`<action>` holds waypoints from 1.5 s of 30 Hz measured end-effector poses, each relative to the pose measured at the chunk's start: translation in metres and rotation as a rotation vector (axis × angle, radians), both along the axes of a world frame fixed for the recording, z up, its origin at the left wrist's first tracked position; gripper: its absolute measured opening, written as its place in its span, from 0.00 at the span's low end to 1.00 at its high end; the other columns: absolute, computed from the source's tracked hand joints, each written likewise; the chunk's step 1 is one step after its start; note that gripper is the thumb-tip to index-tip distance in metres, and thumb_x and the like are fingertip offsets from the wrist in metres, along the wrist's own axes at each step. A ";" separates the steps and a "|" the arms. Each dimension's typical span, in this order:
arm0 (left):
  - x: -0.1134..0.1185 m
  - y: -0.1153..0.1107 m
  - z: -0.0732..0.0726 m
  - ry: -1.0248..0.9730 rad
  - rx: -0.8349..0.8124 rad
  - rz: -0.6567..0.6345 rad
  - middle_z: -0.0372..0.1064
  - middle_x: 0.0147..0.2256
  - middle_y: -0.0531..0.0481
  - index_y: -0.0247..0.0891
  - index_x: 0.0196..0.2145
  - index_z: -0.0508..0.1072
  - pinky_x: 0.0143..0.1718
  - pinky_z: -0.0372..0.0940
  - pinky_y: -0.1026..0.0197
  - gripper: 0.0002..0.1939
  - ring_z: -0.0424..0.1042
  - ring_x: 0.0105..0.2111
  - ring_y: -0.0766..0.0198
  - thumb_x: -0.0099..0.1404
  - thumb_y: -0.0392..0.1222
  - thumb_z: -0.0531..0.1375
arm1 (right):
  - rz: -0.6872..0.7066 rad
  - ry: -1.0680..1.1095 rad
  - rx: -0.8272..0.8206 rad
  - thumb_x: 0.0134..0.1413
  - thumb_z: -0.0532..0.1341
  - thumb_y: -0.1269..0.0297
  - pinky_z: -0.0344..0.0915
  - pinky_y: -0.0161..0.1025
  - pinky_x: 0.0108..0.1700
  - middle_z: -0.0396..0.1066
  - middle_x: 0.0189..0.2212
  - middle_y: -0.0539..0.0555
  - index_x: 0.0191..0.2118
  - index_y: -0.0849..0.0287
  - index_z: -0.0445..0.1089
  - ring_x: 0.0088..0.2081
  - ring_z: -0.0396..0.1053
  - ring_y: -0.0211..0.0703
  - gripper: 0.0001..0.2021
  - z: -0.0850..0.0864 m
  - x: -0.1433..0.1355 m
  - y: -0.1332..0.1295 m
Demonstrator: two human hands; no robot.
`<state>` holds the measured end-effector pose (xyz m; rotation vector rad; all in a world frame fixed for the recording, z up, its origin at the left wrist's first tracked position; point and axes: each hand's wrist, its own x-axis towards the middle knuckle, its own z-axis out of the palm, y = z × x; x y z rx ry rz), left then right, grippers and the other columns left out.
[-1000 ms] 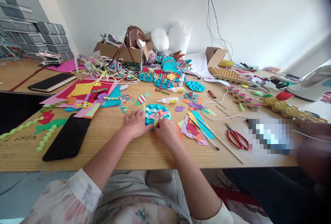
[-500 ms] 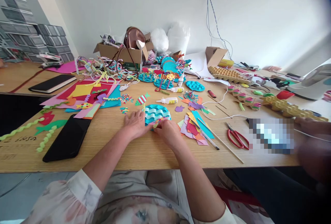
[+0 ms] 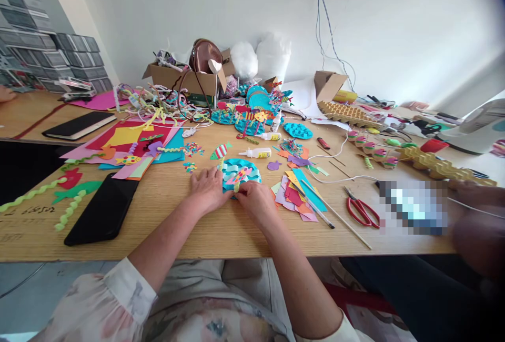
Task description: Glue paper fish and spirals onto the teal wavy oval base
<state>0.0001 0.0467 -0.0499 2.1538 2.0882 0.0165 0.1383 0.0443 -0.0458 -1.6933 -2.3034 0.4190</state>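
On the table before me lies a round blue craft piece (image 3: 231,168) with wavy light-blue paper strips. My left hand (image 3: 208,189) grips its left edge, thumb along the near side. A green fish with red and white stripes (image 3: 220,151) stands on a pale stem at that edge. My right hand (image 3: 256,202) is closed at the near right edge, pinching the pale yellow-green fuzzy stem (image 3: 236,187) of a pink spotted paper fish (image 3: 241,175). This fish lies over the wavy strips. The fingertips partly hide the stem's lower end.
Glue bottles (image 3: 258,152) lie just behind the piece. Paper scraps (image 3: 294,194), a wooden stick (image 3: 347,221) and red-handled scissors (image 3: 362,210) are at right. A black phone (image 3: 102,210) and coloured sheets (image 3: 106,139) lie left. Another person's hand (image 3: 477,200) is at far right.
The pink spotted fish has turned upward and now shows more fully above my right fingers. Both hands have stayed nearly in place.
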 end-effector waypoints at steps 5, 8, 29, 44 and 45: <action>-0.001 0.000 0.000 0.002 -0.006 -0.017 0.49 0.60 0.39 0.38 0.53 0.58 0.54 0.46 0.37 0.27 0.50 0.58 0.46 0.61 0.55 0.49 | -0.008 -0.025 0.009 0.52 0.57 0.65 0.55 0.32 0.31 0.73 0.32 0.52 0.30 0.56 0.75 0.35 0.67 0.38 0.09 0.001 0.000 0.000; -0.003 0.001 0.001 0.001 -0.014 -0.025 0.49 0.60 0.38 0.37 0.52 0.59 0.54 0.47 0.38 0.27 0.50 0.58 0.46 0.61 0.55 0.49 | -0.020 -0.020 0.001 0.52 0.57 0.65 0.54 0.32 0.31 0.73 0.32 0.53 0.29 0.57 0.75 0.35 0.67 0.38 0.09 0.001 -0.001 0.000; -0.005 0.001 0.000 -0.010 -0.025 -0.048 0.50 0.60 0.39 0.39 0.54 0.56 0.53 0.48 0.39 0.29 0.51 0.58 0.46 0.61 0.58 0.46 | -0.147 0.085 -0.048 0.49 0.57 0.67 0.49 0.32 0.25 0.73 0.27 0.53 0.22 0.60 0.71 0.28 0.65 0.35 0.09 -0.004 -0.004 -0.003; -0.006 0.003 0.000 0.011 -0.045 -0.034 0.48 0.61 0.39 0.38 0.56 0.56 0.54 0.47 0.39 0.29 0.49 0.59 0.47 0.60 0.56 0.48 | -0.048 -0.091 -0.116 0.50 0.57 0.66 0.50 0.33 0.26 0.74 0.28 0.52 0.28 0.56 0.75 0.30 0.68 0.39 0.09 0.010 -0.001 0.002; -0.006 0.003 -0.001 0.010 -0.045 -0.033 0.47 0.61 0.40 0.39 0.56 0.56 0.54 0.47 0.39 0.29 0.48 0.59 0.47 0.60 0.56 0.48 | -0.041 -0.108 -0.101 0.50 0.57 0.66 0.50 0.33 0.26 0.75 0.29 0.52 0.29 0.55 0.76 0.31 0.68 0.39 0.09 0.011 -0.001 0.003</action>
